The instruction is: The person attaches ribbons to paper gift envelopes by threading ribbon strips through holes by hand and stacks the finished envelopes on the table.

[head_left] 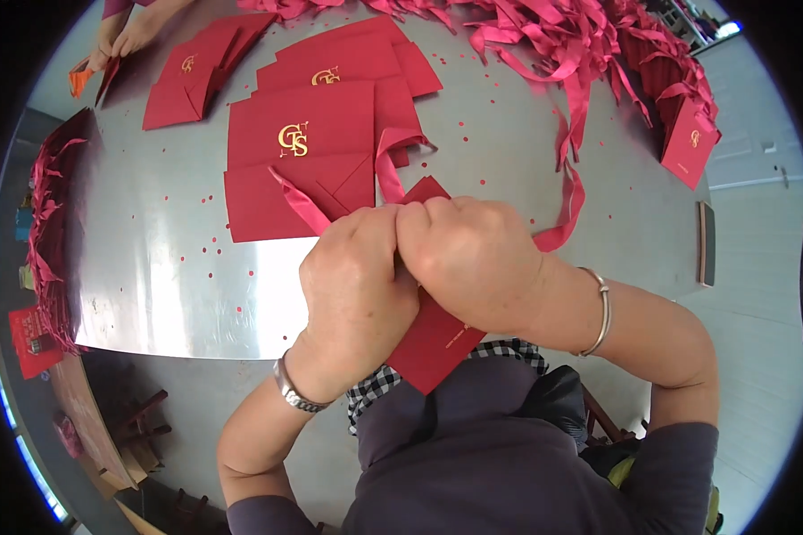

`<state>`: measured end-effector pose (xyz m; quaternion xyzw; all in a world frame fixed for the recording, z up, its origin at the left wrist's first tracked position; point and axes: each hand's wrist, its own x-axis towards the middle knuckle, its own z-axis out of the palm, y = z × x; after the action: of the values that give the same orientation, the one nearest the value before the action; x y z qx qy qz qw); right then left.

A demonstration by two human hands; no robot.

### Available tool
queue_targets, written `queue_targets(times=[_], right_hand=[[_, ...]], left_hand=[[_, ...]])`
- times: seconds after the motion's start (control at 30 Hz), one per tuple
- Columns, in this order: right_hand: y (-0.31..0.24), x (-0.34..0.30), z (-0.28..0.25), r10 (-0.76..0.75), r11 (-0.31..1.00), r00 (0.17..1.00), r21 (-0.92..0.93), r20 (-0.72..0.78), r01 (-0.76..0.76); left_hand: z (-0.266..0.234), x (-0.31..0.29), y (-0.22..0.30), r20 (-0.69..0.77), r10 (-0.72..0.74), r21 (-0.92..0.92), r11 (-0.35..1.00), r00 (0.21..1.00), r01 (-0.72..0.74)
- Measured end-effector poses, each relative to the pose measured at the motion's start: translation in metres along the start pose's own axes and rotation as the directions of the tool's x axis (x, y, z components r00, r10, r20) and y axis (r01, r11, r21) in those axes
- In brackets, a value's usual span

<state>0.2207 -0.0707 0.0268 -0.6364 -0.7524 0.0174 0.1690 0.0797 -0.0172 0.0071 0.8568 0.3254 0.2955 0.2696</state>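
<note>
Both hands are closed in fists, knuckles together, over a small red paper bag [433, 343]. A pink ribbon [300, 203] comes out past the fingers of my left hand [352, 281]. Its other visible length loops up beyond the place where the fists meet. My right hand [468, 254] is clenched against the left, over the bag's upper part. Another ribbon length [562, 223] runs out from behind the right wrist. The bag hangs tilted in front of my body, its top corner showing beyond the knuckles. Fingertips and any knot are hidden beneath the fists.
Flat red bags [299, 192] with gold lettering lie fanned just beyond my hands, with another stack [192, 76] farther left. Pink ribbons [553, 40] heap at the far right. Ribboned bags [49, 232] line the metal table's [152, 294] left edge. Another person's hands [125, 40] work at the far left.
</note>
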Motion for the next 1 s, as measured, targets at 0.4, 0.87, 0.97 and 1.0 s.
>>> queue_targets(times=[0.4, 0.87, 0.97, 1.0], right_hand=[[0.000, -0.025, 0.005, -0.046, 0.983, 0.936, 0.151, -0.350, 0.104], [0.005, -0.039, 0.009, 0.083, 0.987, 0.962, 0.158, -0.259, -0.042], [0.022, -0.042, 0.023, 0.219, 0.964, 0.971, 0.173, -0.098, -0.200], [0.026, -0.040, 0.025, 0.158, 0.980, 0.982, 0.135, -0.108, -0.143]], left_hand=[[-0.029, 0.024, -0.018, 0.513, -0.134, -0.544, 0.713, 0.848, 0.442], [-0.028, 0.020, -0.011, 0.237, -0.001, 0.139, 0.990, 0.972, -0.032], [-0.027, 0.021, -0.034, 0.214, -0.078, 0.342, 0.940, 0.974, 0.000], [-0.033, 0.028, -0.047, 0.175, -0.125, 0.416, 0.908, 0.977, 0.041]])
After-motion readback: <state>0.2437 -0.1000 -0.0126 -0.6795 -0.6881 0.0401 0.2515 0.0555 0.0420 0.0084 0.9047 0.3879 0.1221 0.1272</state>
